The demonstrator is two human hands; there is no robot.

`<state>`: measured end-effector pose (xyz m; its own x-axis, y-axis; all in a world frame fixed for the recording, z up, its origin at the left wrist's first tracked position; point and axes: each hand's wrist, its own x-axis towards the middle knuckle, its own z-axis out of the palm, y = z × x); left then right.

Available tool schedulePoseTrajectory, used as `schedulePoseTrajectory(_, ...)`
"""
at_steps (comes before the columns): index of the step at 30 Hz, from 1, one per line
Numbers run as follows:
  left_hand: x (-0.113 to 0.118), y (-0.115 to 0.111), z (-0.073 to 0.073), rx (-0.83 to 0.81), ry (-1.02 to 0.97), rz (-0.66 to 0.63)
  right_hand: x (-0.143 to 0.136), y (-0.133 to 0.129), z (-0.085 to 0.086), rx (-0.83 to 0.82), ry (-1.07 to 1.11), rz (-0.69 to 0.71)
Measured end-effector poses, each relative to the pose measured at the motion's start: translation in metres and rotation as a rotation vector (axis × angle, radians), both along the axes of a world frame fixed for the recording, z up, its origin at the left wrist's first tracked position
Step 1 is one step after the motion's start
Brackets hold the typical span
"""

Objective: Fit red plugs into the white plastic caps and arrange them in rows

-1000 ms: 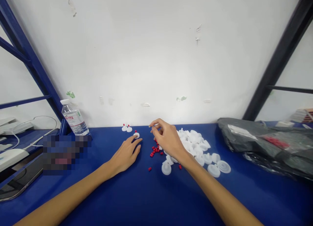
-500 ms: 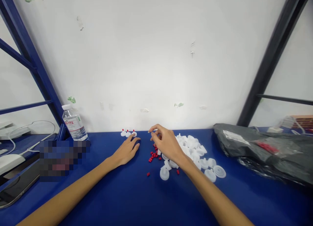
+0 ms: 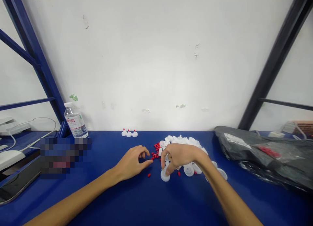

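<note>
My left hand [image 3: 133, 162] hovers with thumb and fingers apart and nothing between them, just left of the small red caps [image 3: 156, 155]. Over the near left edge of the heap of white caps [image 3: 189, 141], my right hand [image 3: 176, 157] points down, thumb and forefinger around a round white cap [image 3: 165, 177] that rests on the blue table. At the back stand three white caps with red tips [image 3: 128, 133] in a row. A single red cap [image 3: 149, 175] lies in front of my left hand.
A water bottle [image 3: 75, 121] stands at the back left, with a phone [image 3: 18, 180], a blurred patch and white cables nearby. Dark plastic bags [image 3: 264, 154] lie on the right. A white wall rises behind the blue table [image 3: 137, 203].
My left hand has left the row of red-tipped caps and come nearer and rightward. My right hand has moved down to the single white cap at the front of the heap.
</note>
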<state>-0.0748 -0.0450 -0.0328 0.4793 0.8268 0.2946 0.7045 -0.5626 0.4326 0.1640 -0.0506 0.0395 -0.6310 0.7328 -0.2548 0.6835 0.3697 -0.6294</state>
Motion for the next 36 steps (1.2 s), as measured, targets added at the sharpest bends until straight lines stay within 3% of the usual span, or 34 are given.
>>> schedulePoseTrajectory(5,0.002,0.006,-0.008,0.001,-0.037,-0.022,-0.005,0.003,-0.001,0.105,0.051,-0.026)
schedulePoseTrajectory(11,-0.001,0.005,-0.002,-0.026,-0.119,-0.067,-0.003,0.004,0.004,0.245,0.356,-0.164)
schedulePoseTrajectory(16,-0.009,0.009,0.007,-0.109,-0.377,0.044,-0.009,0.009,-0.006,0.248,0.417,-0.168)
schedulePoseTrajectory(20,-0.012,0.012,0.01,-0.247,-0.639,0.018,-0.015,0.012,-0.013,0.326,0.359,-0.132)
schedulePoseTrajectory(24,-0.012,0.013,0.012,-0.325,-0.767,0.005,-0.021,0.012,-0.016,0.323,0.365,-0.076)
schedulePoseTrajectory(28,-0.009,0.01,0.016,-0.309,-0.776,0.006,-0.025,0.012,-0.019,0.177,0.386,-0.144)
schedulePoseTrajectory(36,-0.005,0.0,0.016,-0.311,-0.714,-0.07,-0.028,0.014,-0.023,0.217,0.397,-0.155)
